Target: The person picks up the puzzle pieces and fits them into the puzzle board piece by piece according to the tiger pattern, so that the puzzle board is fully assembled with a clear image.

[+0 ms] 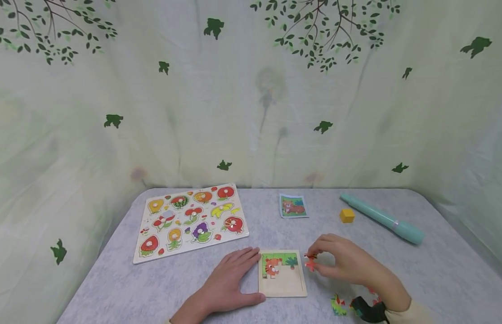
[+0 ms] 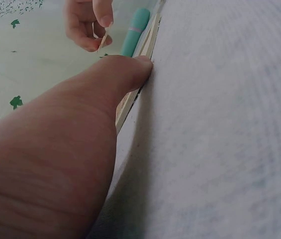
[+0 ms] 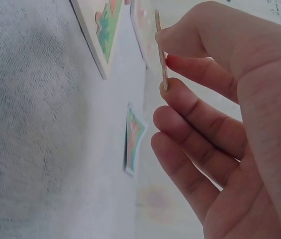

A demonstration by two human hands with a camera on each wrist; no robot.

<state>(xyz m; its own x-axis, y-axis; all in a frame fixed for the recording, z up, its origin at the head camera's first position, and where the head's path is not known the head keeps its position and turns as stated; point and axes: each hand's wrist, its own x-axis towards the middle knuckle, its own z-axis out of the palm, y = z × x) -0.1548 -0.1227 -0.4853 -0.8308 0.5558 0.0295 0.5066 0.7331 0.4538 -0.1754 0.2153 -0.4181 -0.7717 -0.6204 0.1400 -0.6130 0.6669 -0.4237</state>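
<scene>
A leaf-printed curtain (image 1: 235, 94) hangs behind the grey table (image 1: 121, 292) I'm watching. With the puzzle tray (image 1: 287, 287) as my dial's centre, the left hand (image 1: 230, 280) spreads at nine o'clock, touching its edge; the right hand (image 1: 352, 260), at three, pinches a puzzle piece (image 1: 310, 263) just beside it. A fruit-printed board (image 1: 230, 236) lies toward ten, an animal-printed card (image 1: 293, 208) at twelve, loose pieces (image 1: 338, 306) at four.
</scene>
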